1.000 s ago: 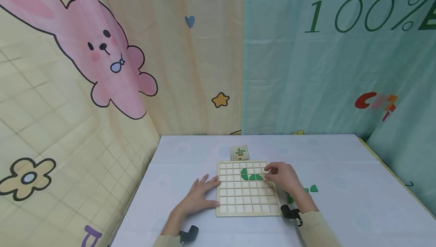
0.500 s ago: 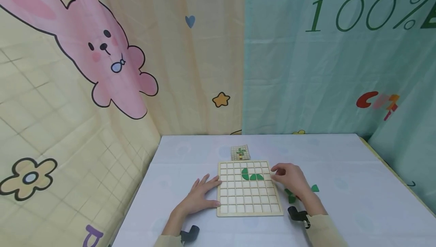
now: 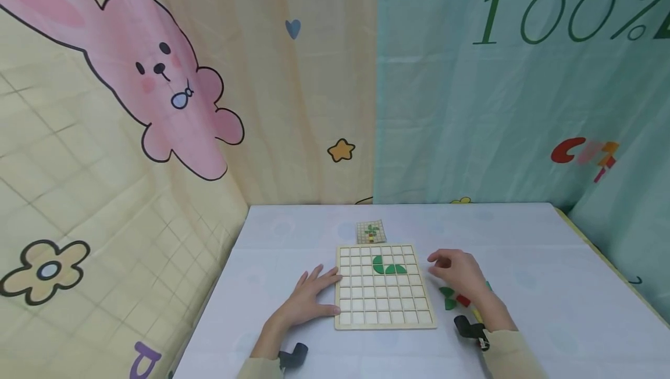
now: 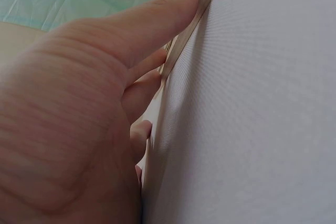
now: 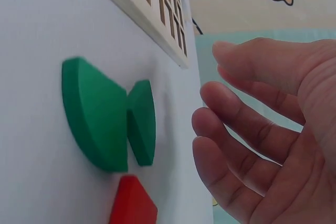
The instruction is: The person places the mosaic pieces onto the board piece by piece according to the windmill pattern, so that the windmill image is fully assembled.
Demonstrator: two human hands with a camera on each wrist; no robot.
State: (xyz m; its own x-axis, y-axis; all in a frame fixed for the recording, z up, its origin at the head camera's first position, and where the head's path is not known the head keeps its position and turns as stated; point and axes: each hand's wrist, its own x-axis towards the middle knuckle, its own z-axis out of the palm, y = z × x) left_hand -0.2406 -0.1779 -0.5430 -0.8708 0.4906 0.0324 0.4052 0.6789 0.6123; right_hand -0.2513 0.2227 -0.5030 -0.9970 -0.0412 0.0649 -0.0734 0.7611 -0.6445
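My left hand [image 3: 305, 304] rests with spread, fairly straight fingers along the left edge of a pale wooden grid board [image 3: 374, 302]. In the left wrist view its thumb [image 4: 157, 22] touches the board's rim. Green rounded pieces [image 3: 396, 270] sit in several cells near the top of the board. Off the board's right side hovers my right hand [image 3: 463, 277], fingers loosely bent and nothing between them. Near it on the table lie loose green pieces [image 5: 97, 116] with curved edges and a red block [image 5: 134, 203]. A yellow piece [image 3: 476, 314] is partly hidden by the right wrist.
Behind the board lies a small patterned card [image 3: 370, 232] with a green, red and yellow picture on a grid. White cloth [image 3: 293, 228] covers the table. Printed curtains [image 3: 471, 106] hang behind it and at both sides.
My right hand has drawn away from the board's right edge, moving rightward, which uncovers more of the loose green, red and yellow pieces. The left hand stays at the board.
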